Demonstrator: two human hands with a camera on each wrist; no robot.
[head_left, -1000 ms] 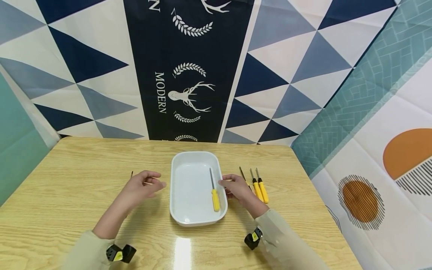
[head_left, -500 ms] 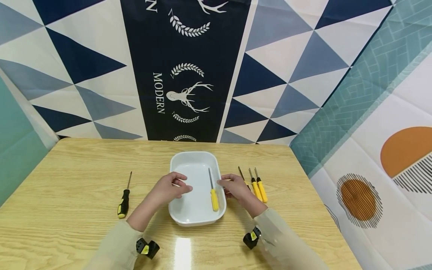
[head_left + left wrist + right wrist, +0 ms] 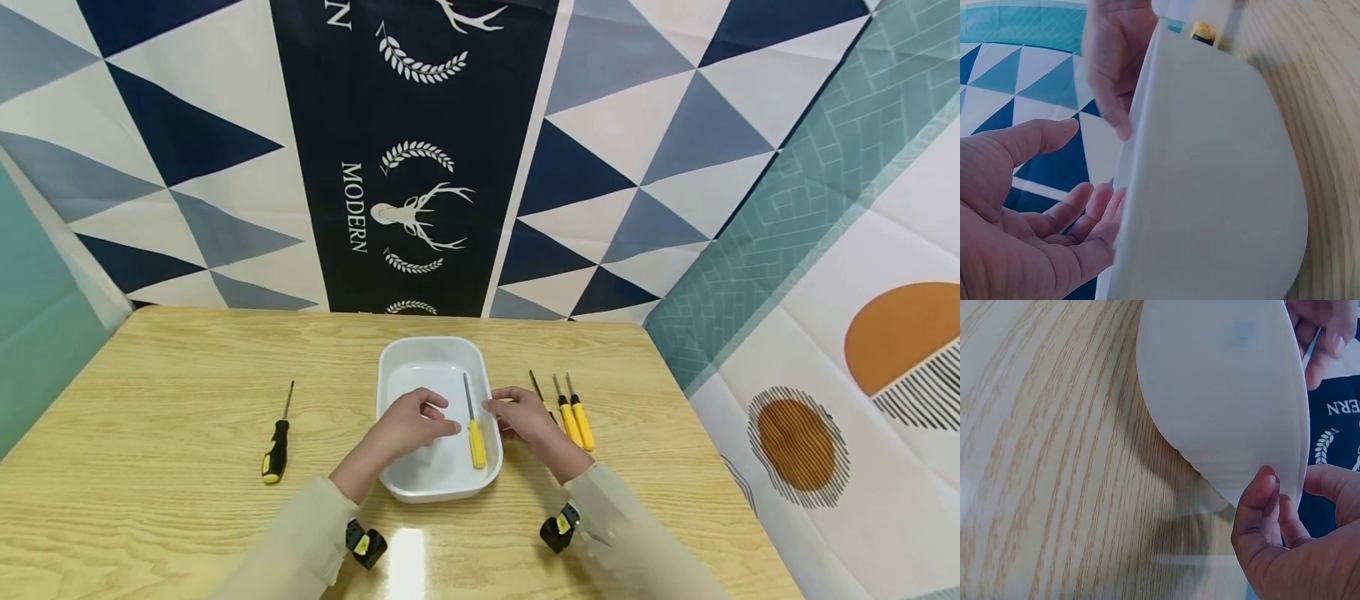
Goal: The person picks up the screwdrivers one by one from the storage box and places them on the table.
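Observation:
A white rectangular tray (image 3: 396,357) stands on the wooden table with a yellow-handled screwdriver (image 3: 477,446) lying along its right side inside. Over the tray's middle hovers my left hand (image 3: 416,423), thumb and fingers apart, just left of that screwdriver and holding nothing. In the left wrist view the left hand (image 3: 1041,219) has loosely bent fingers, partly hidden by the tray wall (image 3: 1210,156). My right hand (image 3: 528,417) grips the tray's right rim. The right wrist view has its thumb over the rim and fingers against the outer wall (image 3: 1222,394).
To the left on the table (image 3: 172,400) lies a black-and-yellow screwdriver (image 3: 277,450). Beyond the right hand lie two yellow-handled screwdrivers (image 3: 570,423) and another with a dark shaft (image 3: 537,385), its handle mostly hidden by the hand. A patterned cloth (image 3: 420,208) hangs behind the table.
My left hand has moved right, from beside the black-and-yellow screwdriver to over the tray, uncovering that screwdriver. The right hand stays on the rim.

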